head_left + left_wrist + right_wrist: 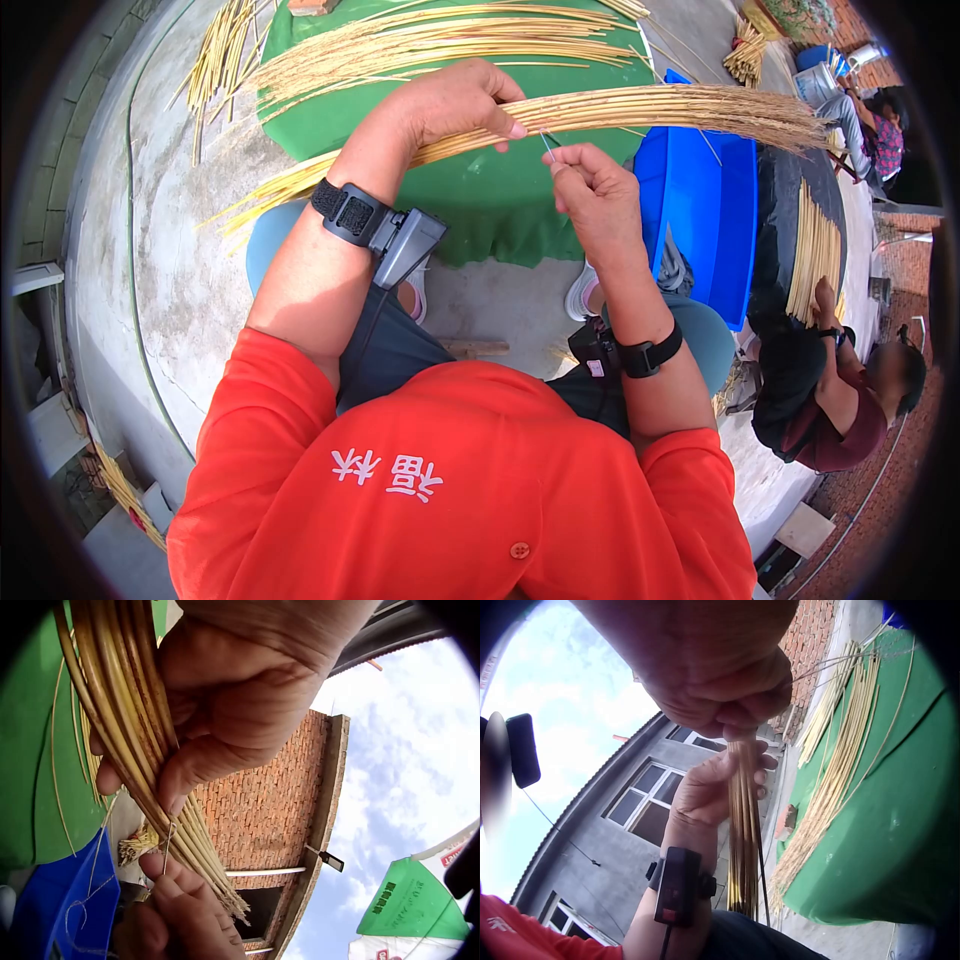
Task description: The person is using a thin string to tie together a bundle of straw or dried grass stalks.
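My left hand (452, 100) grips a long bundle of straw stalks (640, 108), which lies across my lap side with its bushy ends to the right. In the left wrist view, the left thumb presses along the stalks (124, 712). Just right of that grip, my right hand (600, 200) pinches a thin wire (168, 844) between thumb and fingertip. The wire forms a small loop right at the bundle's surface. A loose length of wire (821, 669) trails from the right hand in the right wrist view. Part of the left hand's fingers is hidden behind the stalks.
More stalks (440, 45) lie on a green cloth (490, 220) ahead, beside a brick (313, 6). A blue bin (700, 210) stands at my right knee. Farther right, another person (840, 400) sits by a pile of stalks (815, 250). Stalks also lie on the ground at left.
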Available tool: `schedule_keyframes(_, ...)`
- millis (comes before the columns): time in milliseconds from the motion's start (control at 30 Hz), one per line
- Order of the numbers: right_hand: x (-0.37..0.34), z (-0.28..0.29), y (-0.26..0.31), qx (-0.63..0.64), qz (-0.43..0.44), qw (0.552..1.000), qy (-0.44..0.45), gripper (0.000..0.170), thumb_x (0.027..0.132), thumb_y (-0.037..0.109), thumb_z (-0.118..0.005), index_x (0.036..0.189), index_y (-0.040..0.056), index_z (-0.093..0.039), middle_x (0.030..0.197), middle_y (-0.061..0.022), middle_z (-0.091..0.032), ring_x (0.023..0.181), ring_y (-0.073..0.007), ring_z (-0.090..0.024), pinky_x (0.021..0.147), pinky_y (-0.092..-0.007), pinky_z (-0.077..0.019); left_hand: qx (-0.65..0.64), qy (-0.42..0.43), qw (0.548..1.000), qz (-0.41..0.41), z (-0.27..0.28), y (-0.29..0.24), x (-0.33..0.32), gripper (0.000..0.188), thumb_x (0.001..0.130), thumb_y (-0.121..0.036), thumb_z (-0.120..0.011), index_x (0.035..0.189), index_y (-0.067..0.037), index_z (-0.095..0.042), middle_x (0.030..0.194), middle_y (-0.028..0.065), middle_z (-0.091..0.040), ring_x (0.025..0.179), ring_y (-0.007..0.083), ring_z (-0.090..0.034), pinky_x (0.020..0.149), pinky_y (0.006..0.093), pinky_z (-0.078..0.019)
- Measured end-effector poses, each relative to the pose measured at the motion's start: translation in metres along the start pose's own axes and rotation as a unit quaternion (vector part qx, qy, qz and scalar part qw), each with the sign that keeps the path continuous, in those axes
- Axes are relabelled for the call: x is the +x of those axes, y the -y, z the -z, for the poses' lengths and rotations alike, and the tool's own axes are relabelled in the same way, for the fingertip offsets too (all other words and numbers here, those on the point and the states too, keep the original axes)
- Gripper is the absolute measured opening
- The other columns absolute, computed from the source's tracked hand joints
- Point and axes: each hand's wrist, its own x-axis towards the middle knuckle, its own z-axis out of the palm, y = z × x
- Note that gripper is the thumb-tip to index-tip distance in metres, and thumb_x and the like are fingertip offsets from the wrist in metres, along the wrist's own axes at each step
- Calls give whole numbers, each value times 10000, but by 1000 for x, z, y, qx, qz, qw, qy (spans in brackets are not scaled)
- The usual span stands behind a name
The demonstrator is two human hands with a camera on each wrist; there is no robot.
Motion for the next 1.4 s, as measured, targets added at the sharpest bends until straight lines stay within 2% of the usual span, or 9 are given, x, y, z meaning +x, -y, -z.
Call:
schedule_keyframes(133, 1, -5, -8, 34, 31, 999, -12, 88, 843, 61, -544, 859, 0, -606, 568, 38, -496, 504, -25, -412, 461, -193, -335, -5, -4, 1000, -3, -1, 1, 1, 236, 729, -95, -645, 916, 48, -638, 737, 39, -629, 677, 106, -569, 687, 227, -435)
schedule_keyframes(600, 4, -8, -24, 54, 38, 998, -1, 99, 862, 44, -513, 907, 13, -595, 647, 35, -498, 563, -29, -428, 505, -184, -355, -11, -26, 999, 23, -3, -4, -4, 209, 717, -85, -655, 893, 28, -653, 700, 33, -624, 637, 89, -561, 616, 220, -427)
schedule_keyframes(933, 7, -9, -25, 90, 25, 996, 4, 77, 874, 47, -512, 895, 31, -585, 658, 38, -480, 584, -32, -428, 515, -178, -351, -35, -5, 999, 14, -1, -2, -4, 232, 722, -84, -652, 920, 37, -648, 725, 40, -633, 655, 96, -572, 643, 221, -435)
schedule_keyframes(1100, 6, -8, -20, 57, 31, 998, 10, 80, 870, 50, -513, 899, 30, -585, 636, 42, -474, 572, -28, -423, 511, -177, -347, -53, 3, 999, -12, 2, 1, -5, 248, 743, -85, -637, 955, 45, -637, 749, 38, -635, 689, 99, -575, 679, 225, -438)
schedule_keyframes(1267, 4, -9, -20, 40, 36, 998, 11, 85, 866, 53, -514, 904, 28, -586, 619, 49, -473, 558, -24, -415, 507, -179, -346, -58, -2, 998, 4, 0, 0, -6, 234, 750, -90, -633, 943, 41, -642, 744, 39, -634, 689, 100, -575, 680, 224, -441)
schedule_keyframes(1400, 5, -10, -24, 72, 37, 997, 6, 84, 866, 47, -514, 901, 25, -586, 638, 44, -479, 566, -25, -413, 507, -178, -343, -53, 1, 999, 11, -1, 4, -3, 235, 746, -111, -642, 932, 33, -650, 742, 42, -636, 674, 96, -571, 661, 223, -443)
